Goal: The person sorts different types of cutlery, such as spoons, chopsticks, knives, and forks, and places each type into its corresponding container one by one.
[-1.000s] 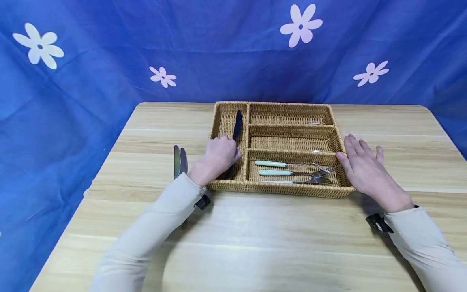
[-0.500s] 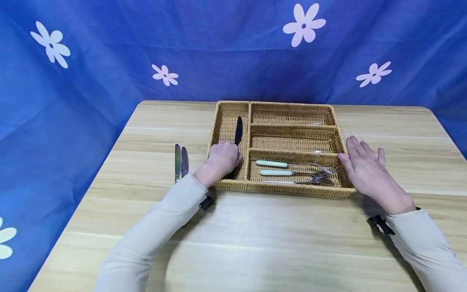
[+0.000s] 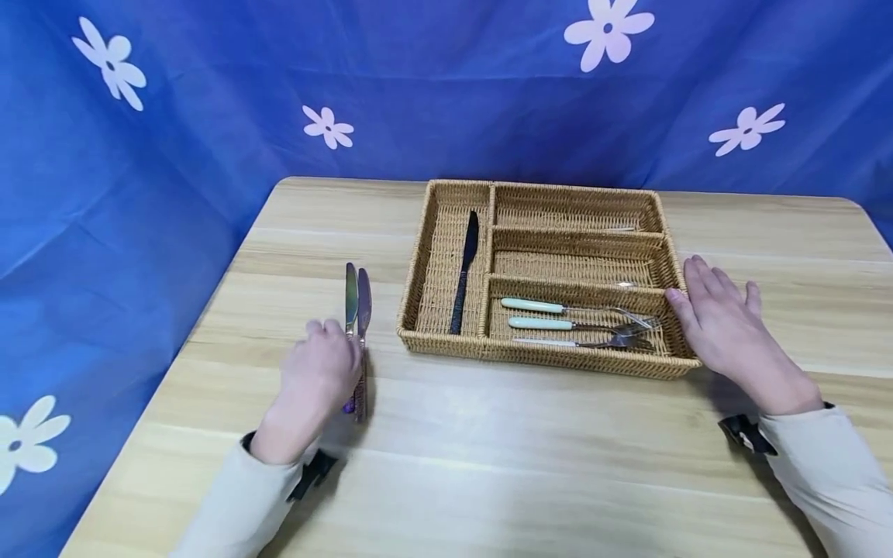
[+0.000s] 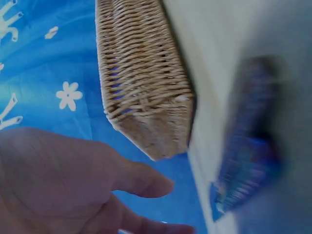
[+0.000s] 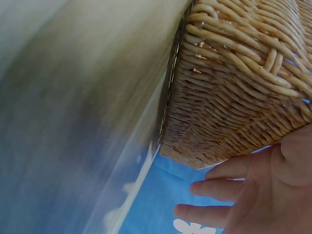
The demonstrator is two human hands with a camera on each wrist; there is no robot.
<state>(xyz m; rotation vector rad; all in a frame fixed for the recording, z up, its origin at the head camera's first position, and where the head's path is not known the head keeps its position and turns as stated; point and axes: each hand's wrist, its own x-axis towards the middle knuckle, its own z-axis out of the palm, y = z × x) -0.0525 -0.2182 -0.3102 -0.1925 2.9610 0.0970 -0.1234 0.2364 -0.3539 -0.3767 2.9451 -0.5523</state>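
A wicker cutlery tray (image 3: 446, 343) with several compartments stands at the back of the table. In its left compartment lies a black table knife (image 3: 466, 267). To the tray's left, two table knives lie side by side on the wood, one greenish (image 3: 351, 298) and one purplish (image 3: 364, 298). My left hand (image 3: 317, 380) hovers over their handles, thumb and fingers apart in the left wrist view, nothing between them. My right hand (image 3: 729, 333) rests with straight fingers along the tray's right wall, its thumb at the rim.
Several forks, some with pale green handles (image 3: 540, 323), lie in the tray's front right compartment. Small shiny bits show in the two compartments behind. A blue flowered cloth (image 3: 446, 93) hangs right behind the table (image 3: 488, 465).
My left hand has let go of the black knife, leaving it in the left compartment, and moved left and toward me to the two knives. The right hand stays at the tray.
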